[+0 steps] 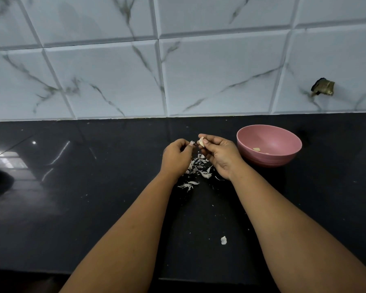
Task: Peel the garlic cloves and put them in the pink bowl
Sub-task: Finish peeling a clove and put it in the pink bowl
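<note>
Both hands are pinching: right hand (217,154) the garlic clove (201,142), left hand (176,155) a skin scrap (191,143); the slippery clove may be dropping beside the pink bowl (268,144).

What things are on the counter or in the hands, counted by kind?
Pink bowl: 1
Garlic clove in the right hand: 1
Heap of loose skins: 1
Skin scrap pinched by the left hand: 1
Total: 4

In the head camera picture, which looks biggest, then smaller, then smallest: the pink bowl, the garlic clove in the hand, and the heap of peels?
1. pink bowl
2. heap of peels
3. garlic clove, pinched in the right hand
</note>
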Available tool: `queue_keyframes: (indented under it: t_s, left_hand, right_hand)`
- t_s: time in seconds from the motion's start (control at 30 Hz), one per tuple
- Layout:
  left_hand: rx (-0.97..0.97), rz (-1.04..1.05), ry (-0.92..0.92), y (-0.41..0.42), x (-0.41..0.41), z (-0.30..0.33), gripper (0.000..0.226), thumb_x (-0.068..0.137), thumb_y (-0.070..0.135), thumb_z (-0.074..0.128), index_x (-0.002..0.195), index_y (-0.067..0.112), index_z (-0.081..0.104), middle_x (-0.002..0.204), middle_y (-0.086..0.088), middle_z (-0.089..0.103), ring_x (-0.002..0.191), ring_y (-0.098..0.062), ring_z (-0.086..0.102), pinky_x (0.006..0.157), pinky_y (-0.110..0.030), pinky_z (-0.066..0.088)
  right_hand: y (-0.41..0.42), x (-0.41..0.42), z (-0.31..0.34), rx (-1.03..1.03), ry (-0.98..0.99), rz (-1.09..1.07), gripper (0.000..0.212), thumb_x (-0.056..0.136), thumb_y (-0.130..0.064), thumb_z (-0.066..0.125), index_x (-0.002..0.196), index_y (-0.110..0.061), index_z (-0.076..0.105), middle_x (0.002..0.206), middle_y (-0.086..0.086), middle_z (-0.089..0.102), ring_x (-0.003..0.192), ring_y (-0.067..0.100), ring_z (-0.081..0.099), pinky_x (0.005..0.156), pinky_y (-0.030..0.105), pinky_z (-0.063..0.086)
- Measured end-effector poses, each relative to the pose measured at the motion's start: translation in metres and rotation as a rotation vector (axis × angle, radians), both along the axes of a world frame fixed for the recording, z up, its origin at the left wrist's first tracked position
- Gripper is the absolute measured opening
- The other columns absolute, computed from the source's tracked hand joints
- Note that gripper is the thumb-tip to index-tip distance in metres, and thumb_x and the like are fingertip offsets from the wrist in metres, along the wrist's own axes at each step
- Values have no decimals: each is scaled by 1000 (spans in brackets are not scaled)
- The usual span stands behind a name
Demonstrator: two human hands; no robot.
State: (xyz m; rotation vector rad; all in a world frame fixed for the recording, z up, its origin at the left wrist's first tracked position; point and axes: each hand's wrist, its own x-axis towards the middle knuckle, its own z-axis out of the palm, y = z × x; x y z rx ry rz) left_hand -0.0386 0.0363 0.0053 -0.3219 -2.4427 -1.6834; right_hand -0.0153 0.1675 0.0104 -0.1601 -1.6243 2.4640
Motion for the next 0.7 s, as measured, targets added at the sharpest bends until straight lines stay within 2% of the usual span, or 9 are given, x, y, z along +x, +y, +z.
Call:
queue_keyframes:
  t_s: [0.07, 0.17, 0.27, 0.33, 0.4, 0.47, 0.53, 0.6, 0.7]
  left_hand:
    - [-44, 22, 20, -1, 0, 1, 17, 95, 21, 58, 88, 13, 70, 83, -6, 71, 72, -17, 62, 71, -37, 52]
    - [-147, -5, 81, -4, 2, 2, 10, 88, 13, 63, 94, 16, 71, 83, 4, 69, 79, -13, 65, 76, -29, 53]
    - [-200, -43, 104, -5, 5, 2, 32, 81, -1, 60, 108, 14, 70, 92, 6, 68, 87, -12, 66, 87, -28, 54]
    - [-168, -45, 118, -5, 5, 2, 40, 80, -2, 59, 116, 14, 68, 96, 7, 67, 90, -10, 66, 91, -30, 54]
    - [-77, -44, 120, -4, 6, 3, 39, 84, 8, 67, 121, 19, 65, 96, 9, 67, 89, -4, 65, 87, -26, 55]
    - [19, -41, 122, -4, 6, 4, 34, 85, 19, 74, 118, 22, 67, 94, 9, 68, 82, 1, 65, 77, -19, 55]
    - [34, -14, 144, -3, 4, 3, 22, 85, 18, 76, 106, 21, 71, 87, 7, 71, 74, 2, 66, 70, -16, 54]
    - [31, 18, 145, -4, 2, 2, 11, 85, 14, 75, 93, 22, 74, 81, 8, 72, 74, -1, 67, 70, -17, 54]
    - [77, 20, 109, -5, 0, 1, 10, 86, 14, 73, 85, 24, 74, 80, 5, 73, 79, -11, 70, 74, -25, 58]
  right_hand:
    - [0, -1, 0, 31, -11, -5, 21, 93, 0, 57, 111, -2, 67, 86, 5, 68, 72, 7, 60, 73, 17, 52]
    - [-1, -1, 0, 51, -21, -14, 18, 92, 0, 58, 107, -4, 68, 83, 5, 68, 70, 7, 61, 71, 17, 53]
    - [-1, -2, -1, 83, -12, -27, 14, 91, 1, 61, 98, -7, 69, 83, 5, 69, 72, 9, 63, 73, 18, 54]
    - [-1, -3, -3, 132, -5, -40, 13, 90, 1, 62, 94, -8, 70, 84, 6, 69, 75, 10, 64, 74, 19, 54]
    - [-2, -3, -4, 176, -4, -45, 14, 90, 2, 62, 91, -9, 70, 85, 7, 70, 79, 13, 65, 79, 22, 55]
    - [-3, -4, -4, 209, -2, -29, 15, 89, 3, 61, 91, -9, 70, 88, 7, 70, 83, 15, 67, 79, 22, 55]
    - [-5, -3, -3, 215, 0, 3, 18, 90, 5, 59, 93, -8, 70, 87, 7, 70, 81, 12, 66, 73, 17, 54]
    - [-6, -2, -1, 200, 2, 27, 19, 90, 8, 55, 96, -3, 70, 86, 8, 69, 78, 10, 64, 75, 16, 54]
    - [-6, 0, 1, 136, 5, 57, 18, 91, 6, 57, 105, 7, 67, 89, 10, 69, 78, 10, 64, 78, 18, 53]
